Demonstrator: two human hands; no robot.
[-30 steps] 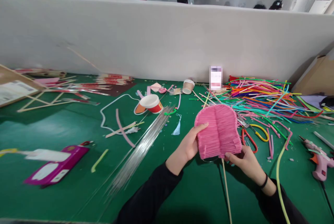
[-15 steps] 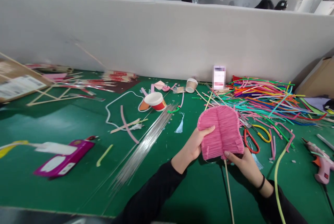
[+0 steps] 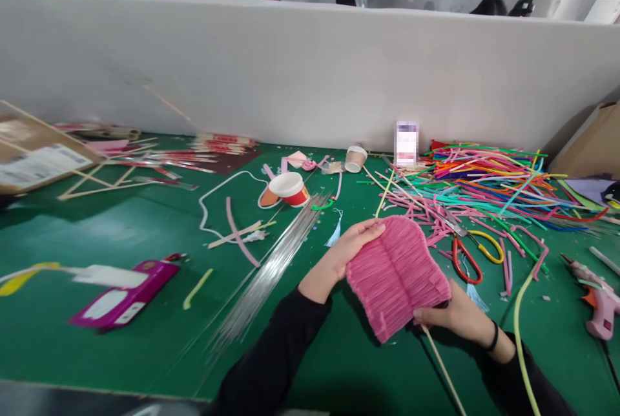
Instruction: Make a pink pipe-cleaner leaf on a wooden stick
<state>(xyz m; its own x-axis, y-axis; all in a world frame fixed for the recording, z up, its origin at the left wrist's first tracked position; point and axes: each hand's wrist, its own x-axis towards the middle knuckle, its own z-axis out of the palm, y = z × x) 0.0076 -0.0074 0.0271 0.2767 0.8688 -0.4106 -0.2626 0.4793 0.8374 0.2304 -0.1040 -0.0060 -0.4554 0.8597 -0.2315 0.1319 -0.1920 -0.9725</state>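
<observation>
A pink ribbed fan-shaped piece (image 3: 394, 274) made of pipe cleaners sits on a thin wooden stick (image 3: 443, 371), tilted to the left above the green table (image 3: 145, 345). My left hand (image 3: 341, 251) grips its upper left edge, fingers curled over the top. My right hand (image 3: 453, 316) pinches its lower right corner where the stick comes out. Both arms wear black sleeves.
A heap of coloured pipe cleaners (image 3: 484, 180) lies at the back right, with red and yellow scissors (image 3: 472, 251) in front. A pink glue gun (image 3: 593, 296) lies far right. A wire bundle (image 3: 271, 267), paper cups (image 3: 288, 188), a magenta box (image 3: 123, 293) lie left.
The pink piece has tilted to the left and come lower and nearer. My left hand has shifted to its top edge; the stick now slants to the lower right.
</observation>
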